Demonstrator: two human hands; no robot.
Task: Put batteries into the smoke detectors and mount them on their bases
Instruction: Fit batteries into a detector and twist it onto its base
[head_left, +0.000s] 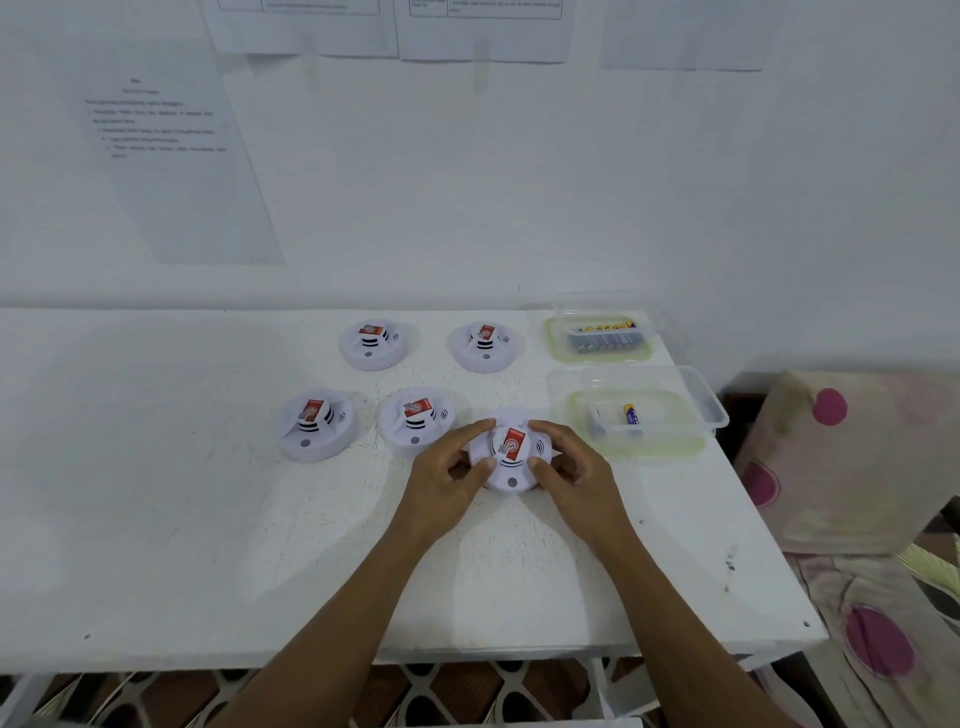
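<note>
One smoke detector (511, 457) gripped by curled left hand (447, 486) and right hand (579, 480), four detectors (317, 426) (415, 418) (374, 343) (485, 345) left of or behind it, two tubs (597, 357) (712, 410) right of it

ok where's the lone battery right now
Head view: the lone battery lies in the nearer clear tub on the table's right side, just right of the nearest smoke detector.
</note>
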